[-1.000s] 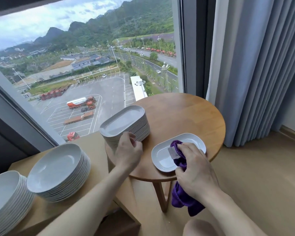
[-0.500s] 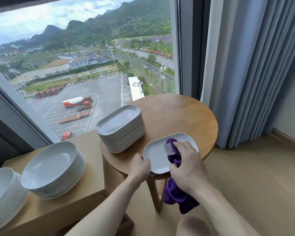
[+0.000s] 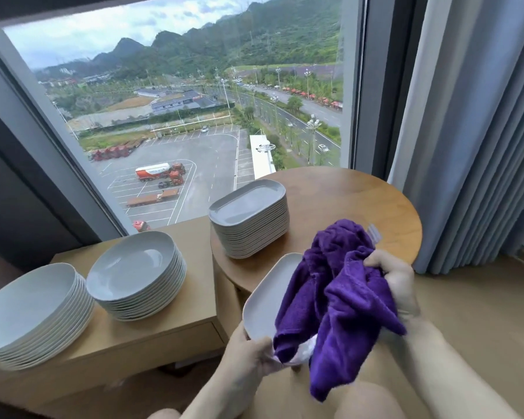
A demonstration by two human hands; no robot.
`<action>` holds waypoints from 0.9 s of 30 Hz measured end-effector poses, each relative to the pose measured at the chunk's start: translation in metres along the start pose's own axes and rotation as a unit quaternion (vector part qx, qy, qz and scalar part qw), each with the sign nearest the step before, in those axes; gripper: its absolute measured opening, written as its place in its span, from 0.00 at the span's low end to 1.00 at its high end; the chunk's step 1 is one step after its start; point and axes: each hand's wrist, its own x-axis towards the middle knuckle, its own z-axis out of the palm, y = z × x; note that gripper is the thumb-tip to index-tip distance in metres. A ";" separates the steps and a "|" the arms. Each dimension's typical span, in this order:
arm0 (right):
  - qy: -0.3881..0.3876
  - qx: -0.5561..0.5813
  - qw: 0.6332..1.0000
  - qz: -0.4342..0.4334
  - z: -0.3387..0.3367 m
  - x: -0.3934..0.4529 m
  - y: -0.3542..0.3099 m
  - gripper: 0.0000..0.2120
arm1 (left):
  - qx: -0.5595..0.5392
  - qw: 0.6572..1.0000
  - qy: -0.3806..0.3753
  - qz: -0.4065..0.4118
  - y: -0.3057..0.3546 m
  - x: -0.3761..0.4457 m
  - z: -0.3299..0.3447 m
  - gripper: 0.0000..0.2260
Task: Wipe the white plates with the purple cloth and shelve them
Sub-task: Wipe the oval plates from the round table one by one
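My left hand (image 3: 250, 356) grips the near edge of a white oblong plate (image 3: 268, 297), held tilted in the air in front of the round wooden table (image 3: 345, 201). My right hand (image 3: 398, 282) grips the purple cloth (image 3: 339, 300), which drapes over the plate's right half and hides it. A stack of white oblong plates (image 3: 250, 220) stands on the table's left side.
Two stacks of round white plates (image 3: 138, 275) (image 3: 32, 313) sit on a low wooden cabinet (image 3: 152, 343) at the left, below a large window (image 3: 194, 116). Grey curtains (image 3: 472, 131) hang at the right. Wooden floor lies at the lower right.
The oblong plate has been lifted off the table toward me by my left hand. My right hand has spread the purple cloth over it.
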 end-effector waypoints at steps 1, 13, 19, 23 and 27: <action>0.003 -0.038 0.999 -0.016 0.000 -0.002 0.005 0.14 | -0.009 1.000 -0.021 0.000 -0.006 -0.011 -0.005 0.37; -0.211 -0.668 0.680 -0.216 0.023 -0.029 0.135 0.41 | -0.073 0.991 -0.104 0.045 -0.020 -0.071 -0.051 0.43; -0.302 -0.670 0.631 -0.248 0.032 -0.060 0.159 0.44 | -0.057 0.989 -0.123 0.058 -0.017 -0.074 -0.076 0.43; -0.329 -0.674 0.585 -0.307 0.032 -0.066 0.161 0.40 | -0.115 0.983 -0.142 0.022 -0.002 -0.083 -0.087 0.31; -0.370 -0.705 0.519 -0.311 0.034 -0.072 0.159 0.36 | -0.179 0.980 -0.089 0.000 0.011 -0.084 -0.084 0.24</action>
